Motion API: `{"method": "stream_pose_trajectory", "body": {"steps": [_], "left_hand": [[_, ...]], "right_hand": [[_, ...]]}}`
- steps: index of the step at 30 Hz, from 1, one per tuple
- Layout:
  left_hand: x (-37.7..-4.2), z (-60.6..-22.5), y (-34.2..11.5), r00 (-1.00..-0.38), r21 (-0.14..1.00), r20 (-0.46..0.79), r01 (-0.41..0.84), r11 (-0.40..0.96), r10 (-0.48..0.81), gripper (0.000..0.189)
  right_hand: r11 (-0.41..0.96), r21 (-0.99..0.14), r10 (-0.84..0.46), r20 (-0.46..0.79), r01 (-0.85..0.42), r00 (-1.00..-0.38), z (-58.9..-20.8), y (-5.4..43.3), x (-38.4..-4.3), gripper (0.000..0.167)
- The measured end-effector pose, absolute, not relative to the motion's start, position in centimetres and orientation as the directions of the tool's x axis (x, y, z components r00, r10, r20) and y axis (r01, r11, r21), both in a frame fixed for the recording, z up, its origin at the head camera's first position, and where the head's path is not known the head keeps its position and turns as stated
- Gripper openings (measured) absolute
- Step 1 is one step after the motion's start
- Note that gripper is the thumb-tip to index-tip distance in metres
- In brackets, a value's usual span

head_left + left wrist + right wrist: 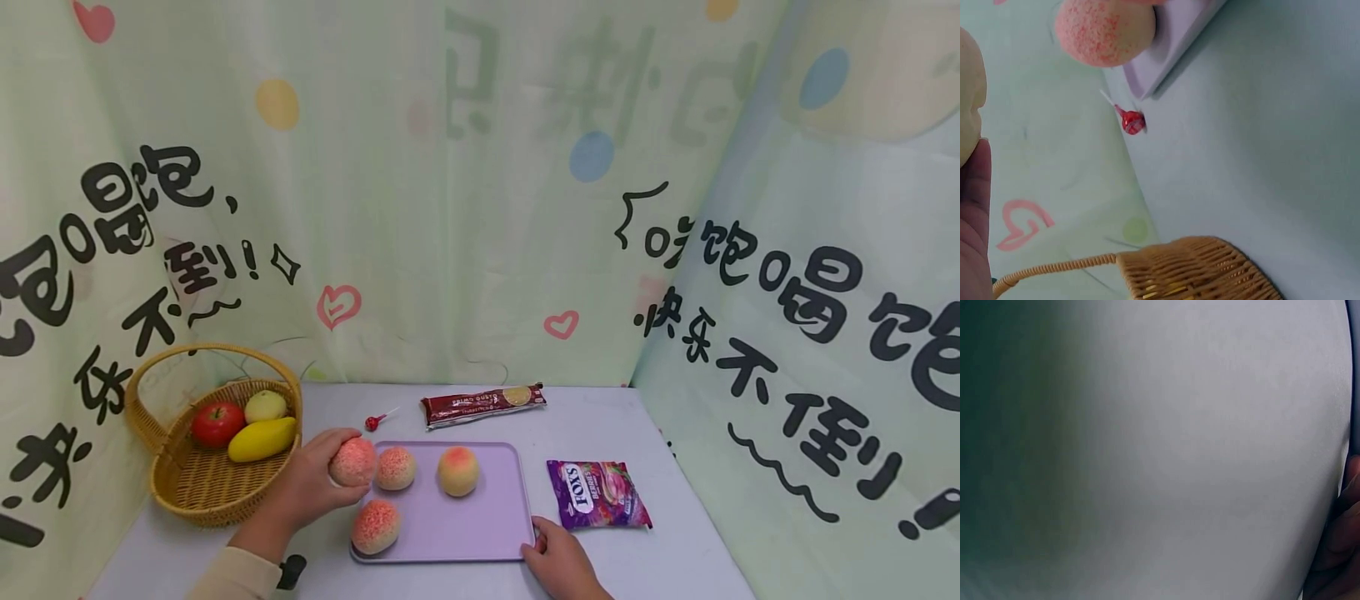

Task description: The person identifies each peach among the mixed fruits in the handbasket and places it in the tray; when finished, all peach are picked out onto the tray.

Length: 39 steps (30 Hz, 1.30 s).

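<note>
My left hand (311,483) grips a pink-speckled peach (353,462) at the left side of the lilac tray (480,529). In the left wrist view, that peach's pale side (969,94) shows at the left edge. On the tray lie two more speckled peaches, one at the back left (396,468) and one at the front left (377,527), and a smoother yellow-pink peach (458,472) right of them. My right hand (561,560) pinches the tray's right edge near its front corner. Its curled fingers (1341,540) appear at the right wrist view's edge.
Left of the tray stands a wicker basket (202,496) with a tomato (218,425), a pale round fruit (266,407) and a yellow mango (262,440). Behind the tray lie a red lollipop (372,423) and a dark red snack packet (480,406). A purple candy bag (598,495) lies right.
</note>
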<state>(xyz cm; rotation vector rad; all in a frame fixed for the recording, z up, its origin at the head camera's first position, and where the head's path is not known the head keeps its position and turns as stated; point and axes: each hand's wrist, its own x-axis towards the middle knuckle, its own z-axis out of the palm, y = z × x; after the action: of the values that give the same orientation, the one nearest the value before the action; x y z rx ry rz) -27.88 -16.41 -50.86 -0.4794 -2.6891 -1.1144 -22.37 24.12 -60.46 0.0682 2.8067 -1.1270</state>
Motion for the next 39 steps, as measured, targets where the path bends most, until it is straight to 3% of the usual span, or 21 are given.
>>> {"method": "stream_pose_trajectory", "body": {"steps": [7, 17, 39], "left_hand": [[-27.4, -51.2, -15.1, -0.924, 0.684, 0.295, 0.381, 0.622, 0.242, 0.077], [-26.8, -52.7, -12.6, -0.951, 0.75, 0.219, 0.308, 0.585, 0.22, 0.081], [-25.6, -56.2, -8.5, -0.898, 0.717, 0.305, 0.435, 0.544, 0.316, 0.072]], "right_hand": [[0.729, -0.68, -0.004, -0.117, 0.077, -0.993, -60.6, 24.2, -22.4, 0.058], [0.729, -0.68, -0.005, -0.113, 0.074, -0.994, -60.8, 24.2, -22.5, 0.057], [0.726, -0.682, 0.006, -0.118, 0.086, -0.993, -61.0, 24.3, -22.6, 0.058]]}}
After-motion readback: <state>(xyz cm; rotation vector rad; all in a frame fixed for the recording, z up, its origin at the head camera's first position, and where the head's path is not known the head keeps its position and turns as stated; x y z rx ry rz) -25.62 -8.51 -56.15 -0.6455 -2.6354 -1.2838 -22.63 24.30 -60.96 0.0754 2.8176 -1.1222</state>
